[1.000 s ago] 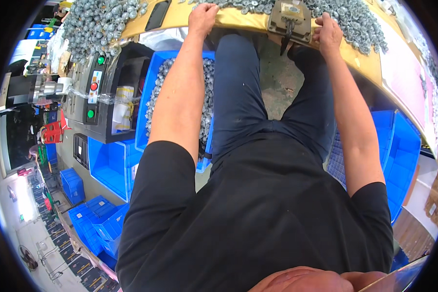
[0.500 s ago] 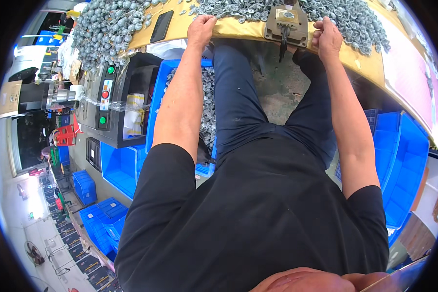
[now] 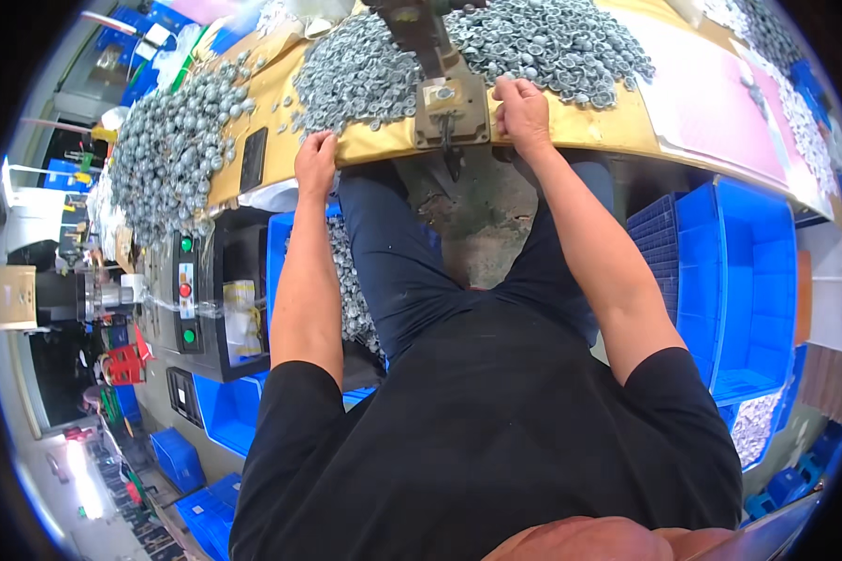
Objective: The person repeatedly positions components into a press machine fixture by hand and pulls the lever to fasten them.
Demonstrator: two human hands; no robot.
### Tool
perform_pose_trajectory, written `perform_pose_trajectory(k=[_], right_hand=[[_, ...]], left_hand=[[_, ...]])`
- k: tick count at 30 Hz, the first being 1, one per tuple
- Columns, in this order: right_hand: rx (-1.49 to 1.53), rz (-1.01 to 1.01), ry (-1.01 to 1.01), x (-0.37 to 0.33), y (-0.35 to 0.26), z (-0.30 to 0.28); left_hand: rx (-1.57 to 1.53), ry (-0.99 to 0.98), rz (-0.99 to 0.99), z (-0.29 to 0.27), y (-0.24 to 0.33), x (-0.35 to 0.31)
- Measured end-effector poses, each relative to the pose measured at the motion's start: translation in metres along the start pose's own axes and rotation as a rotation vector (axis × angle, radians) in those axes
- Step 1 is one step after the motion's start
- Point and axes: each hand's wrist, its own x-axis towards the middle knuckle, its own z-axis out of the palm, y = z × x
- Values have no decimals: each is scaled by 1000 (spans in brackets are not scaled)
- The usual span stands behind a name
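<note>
My left hand [image 3: 316,165] is at the front edge of the yellow-covered bench, fingers curled together; what they hold, if anything, is hidden. On the other side of a small metal hand press [image 3: 452,112], my right hand [image 3: 522,114] hovers by the bench edge with its fingers bent in, their contents also not visible. A heap of small grey cup-shaped parts [image 3: 360,77] lies beyond my left hand. Another heap of similar grey parts [image 3: 557,49] spreads behind my right hand.
A dark phone [image 3: 254,157] lies left of my left hand, near a pile of grey ball-shaped pieces [image 3: 164,140]. Below stands a blue crate [image 3: 278,243] of grey parts beside my leg. Blue bins [image 3: 758,290] stand at right, and a control box with buttons [image 3: 187,290] at left.
The view has shifted, so more of the bench and press shows, lower in the picture. Both hands stay curled at either side of the press, with little movement relative to the bench.
</note>
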Motion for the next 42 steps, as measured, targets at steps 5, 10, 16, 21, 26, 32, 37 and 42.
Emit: perform_pose_trajectory(k=[5,10,16,21,26,32,37,42], right_hand=[[-69,-66,-63,9,-10,-13],[-312,-221,6,-2,1,2],[-346,-286,-13,-10,-3,-4],[-455,-193,-9,-12,-15,11],[-621,-118,29,-4,-23,17],[-663,-36,31,-4,-27,19],[-784,-11,24,-4,-24,25],[-789,-43,30,10,-10,25]], left_hand=[[-72,7,18,11,8,10],[53,60,20,1,-5,1],[37,41,56,8,13,-14],[171,128,271,16,25,-25],[205,150,270,19,32,-22],[210,170,283,17,38,-26],[215,135,244,14,30,-30],[0,92,193,2,53,-26]])
